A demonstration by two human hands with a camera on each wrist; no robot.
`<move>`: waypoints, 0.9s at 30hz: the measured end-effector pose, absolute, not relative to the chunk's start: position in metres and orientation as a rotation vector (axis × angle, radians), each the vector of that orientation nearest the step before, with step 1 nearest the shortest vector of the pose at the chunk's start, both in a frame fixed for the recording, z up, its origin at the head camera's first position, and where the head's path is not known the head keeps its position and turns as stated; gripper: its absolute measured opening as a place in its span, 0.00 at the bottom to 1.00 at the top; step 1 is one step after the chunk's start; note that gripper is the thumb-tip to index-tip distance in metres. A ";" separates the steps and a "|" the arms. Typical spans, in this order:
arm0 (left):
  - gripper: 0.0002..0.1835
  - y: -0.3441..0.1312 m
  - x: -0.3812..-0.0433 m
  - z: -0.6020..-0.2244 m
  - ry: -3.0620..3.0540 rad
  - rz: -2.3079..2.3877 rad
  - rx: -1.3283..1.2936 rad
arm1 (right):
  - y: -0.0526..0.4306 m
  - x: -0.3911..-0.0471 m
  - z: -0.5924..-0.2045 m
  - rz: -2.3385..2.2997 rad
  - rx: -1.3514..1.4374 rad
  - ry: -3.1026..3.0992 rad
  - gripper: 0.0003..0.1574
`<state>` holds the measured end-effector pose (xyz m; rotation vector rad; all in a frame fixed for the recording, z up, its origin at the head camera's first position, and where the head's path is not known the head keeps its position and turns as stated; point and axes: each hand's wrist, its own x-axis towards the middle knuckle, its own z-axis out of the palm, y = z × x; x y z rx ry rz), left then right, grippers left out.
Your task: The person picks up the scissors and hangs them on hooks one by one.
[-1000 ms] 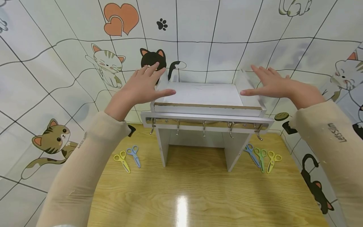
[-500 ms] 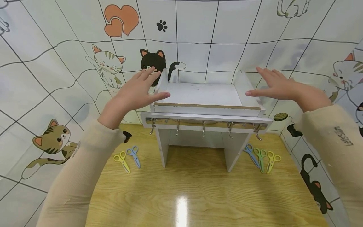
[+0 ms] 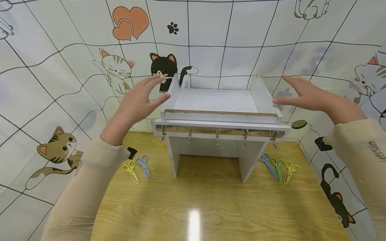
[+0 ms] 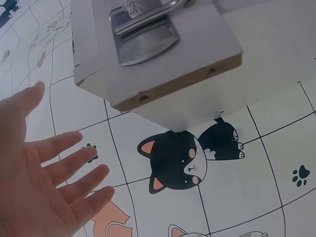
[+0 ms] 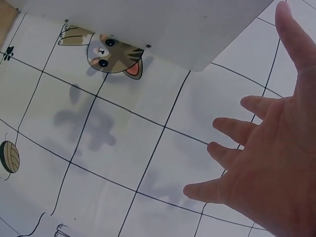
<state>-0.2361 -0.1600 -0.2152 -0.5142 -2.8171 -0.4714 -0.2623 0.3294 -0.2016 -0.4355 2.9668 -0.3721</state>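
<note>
A small white shelf unit stands on the wooden table, with a tray-like top and two side panels as legs. Several metal hooks hang along its front rail. My left hand is in the air beside the unit's left end, fingers extended and thumb spread. Off the right end, my right hand hovers in a similar pose. Both palms appear bare in the wrist views, where the left hand is apart from the white board and the right hand is apart from the panel.
Left of the unit lie yellow scissors and blue scissors. On its right are another blue pair of scissors, green scissors and yellow scissors. A cat-print wall covering encloses the table behind and at both sides.
Both hands have drawn apart, the left one leftward and slightly down, the right one rightward, from over the tray's ends to beyond them. The shelf unit and scissors have stayed put.
</note>
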 end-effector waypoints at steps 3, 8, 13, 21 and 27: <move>0.36 -0.164 -0.233 -0.220 -2.781 -0.537 -0.482 | 0.336 -0.260 -0.205 -0.398 -0.420 2.973 0.65; 0.33 -0.173 -0.229 -0.230 -2.741 -0.584 -0.455 | 0.346 -0.256 -0.210 -0.447 -0.417 2.962 0.63; 0.32 -0.182 -0.225 -0.241 -2.729 -0.632 -0.445 | 0.356 -0.254 -0.217 -0.480 -0.383 2.955 0.63; 0.30 -0.199 -0.219 -0.271 -2.709 -0.853 -0.393 | 0.373 -0.255 -0.233 -0.527 -0.337 2.934 0.62; 0.27 -0.205 -0.213 -0.295 -2.690 -0.966 -0.377 | 0.381 -0.252 -0.242 -0.529 -0.285 2.925 0.63</move>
